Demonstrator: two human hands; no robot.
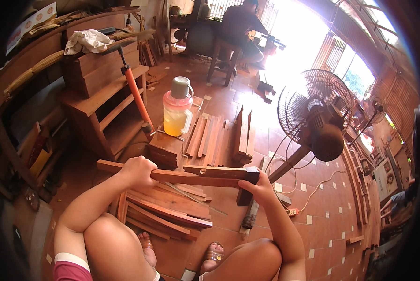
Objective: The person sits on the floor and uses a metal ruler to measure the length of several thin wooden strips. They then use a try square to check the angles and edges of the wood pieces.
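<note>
My left hand (138, 171) is closed around a long reddish wooden strip (186, 178), held roughly level above my knees. My right hand (258, 188) grips a wooden try square (221, 172) at its dark corner, by the strip's right end. The square's long arm, with a small round hole, runs along the strip's far side; its thick dark stock points down. Part of the strip's right end is hidden by my fingers. Below lies a pile of cut wooden strips (167, 211), with a thin ruler or blade (205, 202) across it.
A jug of yellow drink (176, 114) stands on a wooden block (165, 146). More strips (210, 136) lie beyond. A pedestal fan (315, 107) is at right, with a cord and power strip (292, 212). An orange pump-like tube (137, 96) leans left. Another person (240, 23) sits far off.
</note>
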